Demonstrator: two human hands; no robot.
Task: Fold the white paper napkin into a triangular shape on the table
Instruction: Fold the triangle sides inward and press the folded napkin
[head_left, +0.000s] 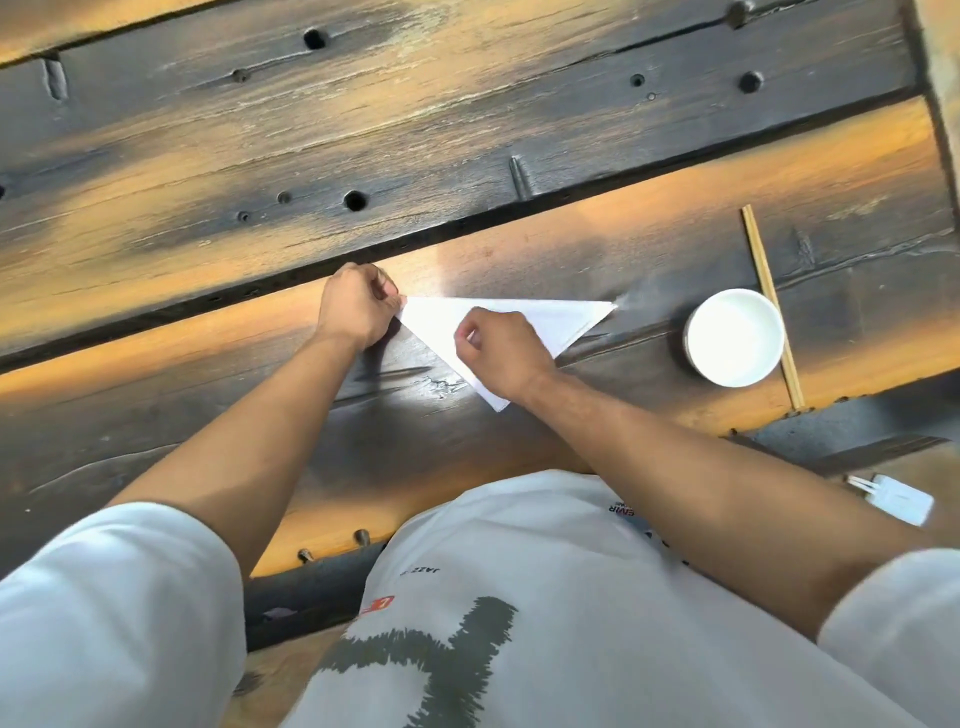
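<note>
The white paper napkin (556, 321) lies flat on the dark wooden table (467, 156), folded in a triangle with points at the left, the right and the near side. My left hand (356, 306) pinches the napkin's left corner between thumb and fingers. My right hand (498, 353) rests curled on the middle of the napkin, pressing it down and hiding part of its near half.
A white bowl (734, 338) stands to the right of the napkin. A pair of wooden chopsticks (772, 304) lies along the bowl's far right side. A white device (898, 501) lies off the table's near right edge.
</note>
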